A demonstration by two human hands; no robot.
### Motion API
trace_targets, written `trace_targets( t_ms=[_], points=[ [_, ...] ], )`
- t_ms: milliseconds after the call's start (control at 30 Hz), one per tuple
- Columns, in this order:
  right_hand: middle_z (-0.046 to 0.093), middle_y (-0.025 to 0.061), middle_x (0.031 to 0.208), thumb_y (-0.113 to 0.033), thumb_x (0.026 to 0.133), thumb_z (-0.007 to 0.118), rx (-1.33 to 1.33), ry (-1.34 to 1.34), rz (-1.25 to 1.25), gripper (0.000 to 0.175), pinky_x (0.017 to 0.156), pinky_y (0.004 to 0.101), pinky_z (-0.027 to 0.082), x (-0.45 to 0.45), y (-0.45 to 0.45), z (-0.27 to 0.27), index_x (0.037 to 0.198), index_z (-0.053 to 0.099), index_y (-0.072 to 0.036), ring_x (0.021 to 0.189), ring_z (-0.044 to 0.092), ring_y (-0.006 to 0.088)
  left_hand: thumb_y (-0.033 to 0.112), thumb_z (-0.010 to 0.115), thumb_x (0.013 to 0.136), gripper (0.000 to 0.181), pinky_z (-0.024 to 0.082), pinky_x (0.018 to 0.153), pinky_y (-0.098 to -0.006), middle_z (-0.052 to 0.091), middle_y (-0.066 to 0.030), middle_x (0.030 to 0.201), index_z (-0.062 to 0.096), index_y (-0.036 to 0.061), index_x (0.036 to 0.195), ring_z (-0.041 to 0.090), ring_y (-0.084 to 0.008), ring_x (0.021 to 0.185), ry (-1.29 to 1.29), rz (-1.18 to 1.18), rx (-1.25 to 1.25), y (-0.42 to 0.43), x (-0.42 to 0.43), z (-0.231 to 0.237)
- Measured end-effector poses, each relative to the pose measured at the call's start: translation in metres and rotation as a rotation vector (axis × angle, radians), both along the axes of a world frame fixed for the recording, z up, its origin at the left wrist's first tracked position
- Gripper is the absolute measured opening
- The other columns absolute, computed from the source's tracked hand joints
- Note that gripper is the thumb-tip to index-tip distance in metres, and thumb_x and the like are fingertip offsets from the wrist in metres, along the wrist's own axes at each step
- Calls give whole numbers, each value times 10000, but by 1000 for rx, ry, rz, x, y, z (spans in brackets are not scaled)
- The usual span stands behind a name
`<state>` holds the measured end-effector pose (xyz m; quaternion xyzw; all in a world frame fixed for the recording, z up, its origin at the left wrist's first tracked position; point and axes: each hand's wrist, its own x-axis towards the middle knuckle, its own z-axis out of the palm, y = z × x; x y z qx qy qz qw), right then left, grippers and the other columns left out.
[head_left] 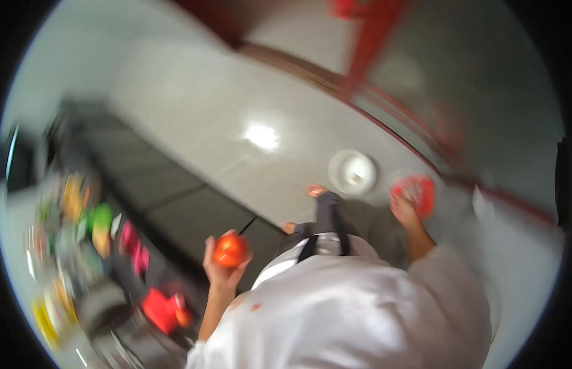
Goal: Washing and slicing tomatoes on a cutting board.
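My left hand [223,276] is palm up with a red tomato [229,250] resting in its curled fingers, beside the edge of the dark counter [159,251]. Out to the other side, my right hand [402,208] grips a red plastic object [423,196] with a whitish, see-through part. Motion blur hides exactly what that object is. Below it and a little inward, a round white bucket [333,174] stands on the floor near my feet, with something small and pale at its bottom.
Blurred goods crowd the counter on the left: a green item [100,217], pink items [133,246], a red item [159,310] and a yellow one [46,323]. Dark cabinet fronts [175,184] run beneath. A red frame [369,50] and a raised sill [290,64] border the pale floor [198,101].
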<state>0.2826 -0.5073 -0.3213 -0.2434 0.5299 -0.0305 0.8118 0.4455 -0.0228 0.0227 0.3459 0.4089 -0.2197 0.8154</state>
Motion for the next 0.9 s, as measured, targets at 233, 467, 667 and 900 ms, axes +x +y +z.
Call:
trace_targets(
  t_ms=[233,467,667,900],
  points=[
    [487,-46,620,-122,888,603,-322,30,1261,52,373,176,342,229,80,63,867,585,-79,458,428,39,227,665,763,458,494,914,-501,589,-188,1083,537,17,1149,576,-355,1033,-259,709,-10,52,-110,14],
    [544,-8,750,-148,905,607,-352,-706,1871,160,545,215,416,368,344,182,1014,596,-31,622,498,66,328,630,780,403,502,863,-459,588,-137,1093,583,81,1095,575,-314,1038,-422,1515,143,92,-277,12],
    [632,37,891,-182,944,568,-42,-1173,2275,200,700,252,488,219,589,319,1061,622,-30,796,590,110,359,608,854,326,505,838,-478,541,-120,1153,572,172,1118,542,-323,1047,-635,1920,109,113,-384,-8],
    [621,25,1008,-166,979,502,320,-1557,2554,228,794,265,474,4,746,358,1117,612,-22,919,573,109,479,621,870,410,470,895,-515,546,-93,1153,560,172,1135,536,-306,1064,-518,2212,172,133,-438,-8]
  ],
)
